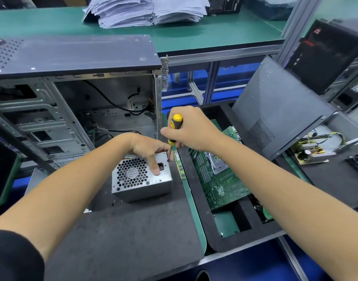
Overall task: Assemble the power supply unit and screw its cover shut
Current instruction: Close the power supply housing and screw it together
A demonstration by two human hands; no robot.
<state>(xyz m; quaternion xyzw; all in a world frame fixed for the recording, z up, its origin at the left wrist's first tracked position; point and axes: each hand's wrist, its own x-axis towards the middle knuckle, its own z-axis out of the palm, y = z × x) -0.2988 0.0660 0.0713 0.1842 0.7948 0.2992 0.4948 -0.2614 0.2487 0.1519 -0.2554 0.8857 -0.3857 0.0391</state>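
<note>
Power supply unit (141, 179): a grey metal box on the dark foam mat (133, 230) of the desk, just in front of the open computer case (72, 98); its honeycomb fan grille and socket face tilt up toward the camera; its long axis runs left to right, slightly askew.
Left hand (147, 148): rests on top of the unit, fingers curled over the far upper edge, the thumb laid straight down the face beside the black socket (a steadying hold).
Right hand (191, 129): closed round the yellow-and-black handle of the screwdriver (173, 136).
Screwdriver: nearly upright, handle uppermost; its dark shaft meets the unit's upper right corner.
Motherboard (220, 177): green, lying in a black foam tray (230, 238) just right of the unit.
Side panel (275, 110): dark, leaning tilted farther right.
Papers (145, 11): stacked on the far green desk.
</note>
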